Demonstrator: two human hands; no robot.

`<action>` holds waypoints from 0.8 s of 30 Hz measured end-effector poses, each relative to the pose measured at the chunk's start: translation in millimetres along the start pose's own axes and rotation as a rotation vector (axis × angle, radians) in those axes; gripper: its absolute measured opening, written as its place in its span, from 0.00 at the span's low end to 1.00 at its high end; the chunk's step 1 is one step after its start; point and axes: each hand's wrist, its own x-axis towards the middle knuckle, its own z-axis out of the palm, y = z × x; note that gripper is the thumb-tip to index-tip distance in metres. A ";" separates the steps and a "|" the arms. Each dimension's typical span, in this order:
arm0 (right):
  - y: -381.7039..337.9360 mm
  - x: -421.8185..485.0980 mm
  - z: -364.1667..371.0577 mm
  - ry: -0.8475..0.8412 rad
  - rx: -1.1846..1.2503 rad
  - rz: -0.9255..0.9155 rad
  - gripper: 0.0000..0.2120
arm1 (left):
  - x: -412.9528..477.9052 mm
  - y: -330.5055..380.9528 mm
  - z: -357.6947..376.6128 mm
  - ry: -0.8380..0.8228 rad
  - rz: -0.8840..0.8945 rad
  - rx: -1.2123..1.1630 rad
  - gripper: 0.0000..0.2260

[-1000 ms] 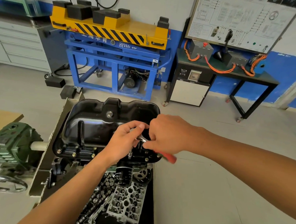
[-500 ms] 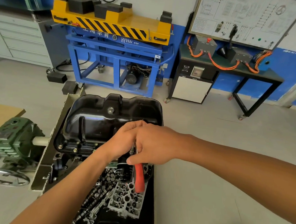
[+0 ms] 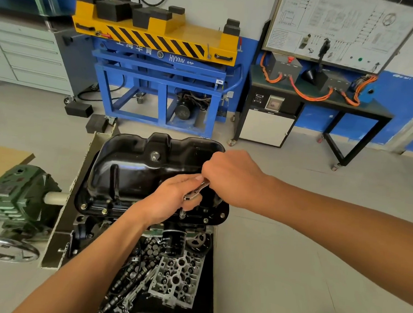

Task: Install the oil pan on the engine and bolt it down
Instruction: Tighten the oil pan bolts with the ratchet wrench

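Observation:
The glossy black oil pan [image 3: 136, 174] sits on the engine [image 3: 85, 226], with bolts [image 3: 104, 211] along its near flange. My left hand [image 3: 171, 200] holds the head of a ratchet wrench [image 3: 197, 191] over a bolt at the near right flange; the socket extension [image 3: 182, 213] stands upright under it. My right hand [image 3: 230, 177] grips the wrench handle, which it hides, above the pan's right side.
A black oil filter [image 3: 172, 242], a cylinder head [image 3: 176, 280] and camshafts [image 3: 130, 272] lie in the tray below the engine. A green gearbox [image 3: 16, 198] with a handwheel [image 3: 4, 250] stands left. A blue and yellow lift [image 3: 158, 56] and a black bench [image 3: 325, 100] stand behind.
My right hand swung the wrench handle from pointing toward me round to the far right over the pan. The red grip is now hidden in my fist. The left hand stayed on the wrench head.

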 end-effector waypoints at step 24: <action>-42.7 -2.1 5.7 -0.134 0.642 -0.049 0.22 | 3.9 -5.5 10.4 0.358 0.082 0.018 0.10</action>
